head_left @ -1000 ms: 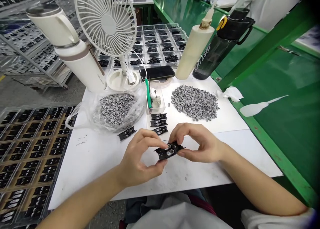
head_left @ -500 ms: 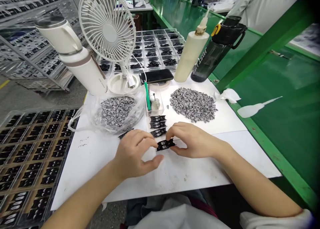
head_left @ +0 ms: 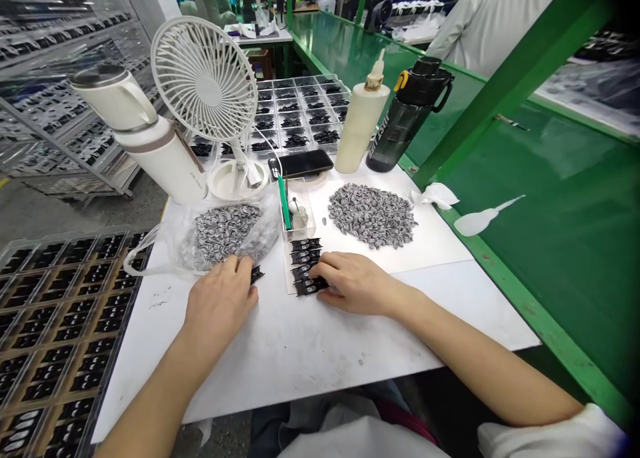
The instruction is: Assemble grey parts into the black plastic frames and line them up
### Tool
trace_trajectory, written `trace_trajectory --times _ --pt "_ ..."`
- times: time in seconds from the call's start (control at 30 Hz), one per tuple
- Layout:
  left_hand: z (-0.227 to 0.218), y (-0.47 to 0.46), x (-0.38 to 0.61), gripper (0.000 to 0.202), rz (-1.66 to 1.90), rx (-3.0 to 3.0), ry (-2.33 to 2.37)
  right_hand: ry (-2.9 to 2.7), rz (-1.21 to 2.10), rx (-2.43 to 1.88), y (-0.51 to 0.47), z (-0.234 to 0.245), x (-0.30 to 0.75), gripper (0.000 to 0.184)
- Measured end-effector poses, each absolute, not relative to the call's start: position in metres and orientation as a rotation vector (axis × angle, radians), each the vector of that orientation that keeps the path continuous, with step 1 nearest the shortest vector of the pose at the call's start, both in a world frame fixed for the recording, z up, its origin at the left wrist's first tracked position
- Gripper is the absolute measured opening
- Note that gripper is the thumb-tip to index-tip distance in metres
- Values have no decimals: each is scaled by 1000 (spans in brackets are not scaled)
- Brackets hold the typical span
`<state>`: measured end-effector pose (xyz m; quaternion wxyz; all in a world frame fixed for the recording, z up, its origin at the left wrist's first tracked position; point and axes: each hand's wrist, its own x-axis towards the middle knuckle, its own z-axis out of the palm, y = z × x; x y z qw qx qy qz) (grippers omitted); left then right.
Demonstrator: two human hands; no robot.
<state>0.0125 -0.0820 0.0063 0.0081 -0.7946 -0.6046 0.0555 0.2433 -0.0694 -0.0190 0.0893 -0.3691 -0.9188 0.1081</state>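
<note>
My right hand (head_left: pixel 353 283) reaches in from the right. Its thumb and fingers are closed on the right end of the lowest black plastic part (head_left: pixel 305 287) in a short column of such parts. Small grey oval pieces show in their cut-outs. Over by the plastic bag (head_left: pixel 173 248), my left hand (head_left: pixel 220 301) is bent down around another black plastic part (head_left: pixel 257 275), which pokes out between index finger and thumb. Its other fingertips are hidden. Grey oval pieces (head_left: pixel 227 228) fill the bag, and a loose pile of the same pieces (head_left: pixel 373 215) lies beyond my right hand.
A small clear box (head_left: pixel 303 230) holds a green-handled tool (head_left: pixel 285 205). Behind stand a fan (head_left: pixel 207 88), a white flask (head_left: pixel 155 155), a phone (head_left: pixel 303 163), a squeeze bottle (head_left: pixel 360 128) and a black bottle (head_left: pixel 407 118). Divided trays (head_left: pixel 55 298) sit at left; a green frame (head_left: pixel 480 111) borders the right.
The right hand has brought its black part left, up against the column's lower end. My left hand has left that part and moved left to the one beside the bag. The camera view has shifted.
</note>
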Motion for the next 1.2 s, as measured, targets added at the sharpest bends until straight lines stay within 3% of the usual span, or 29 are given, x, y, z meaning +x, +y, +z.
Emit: trace_trajectory --times 0.1,0.27,0.37,0.53,0.67,0.9,1.07,1.2 --pt "5 -80 11 24 214 -2567 -1899 -2573 344 -1183 -60 -18 246 21" --pt "3 -77 15 25 -48 -2748 -1925 -2188 -193 -1607 -30 -30 253 27" --pt "2 -78 23 26 -430 -2910 -1986 -2185 -332 -1692 -21 -40 253 28" --pt "-4 -87 39 30 -1262 -3231 -2097 -2194 -357 -1641 -21 -45 253 16" --pt "-13 -94 48 32 -1715 -3343 -2399 -2117 -165 -1508 -23 -38 258 9" --pt "-22 -97 54 16 -2140 -2893 -2829 -1678 765 -1155 -59 -19 250 10" --pt "-16 -99 56 37 -2483 -2644 -2842 -1907 801 -808 -82 -7 236 16" --pt "-16 -101 58 33 -2496 -2779 -2811 -2073 787 -755 -87 -9 228 22"
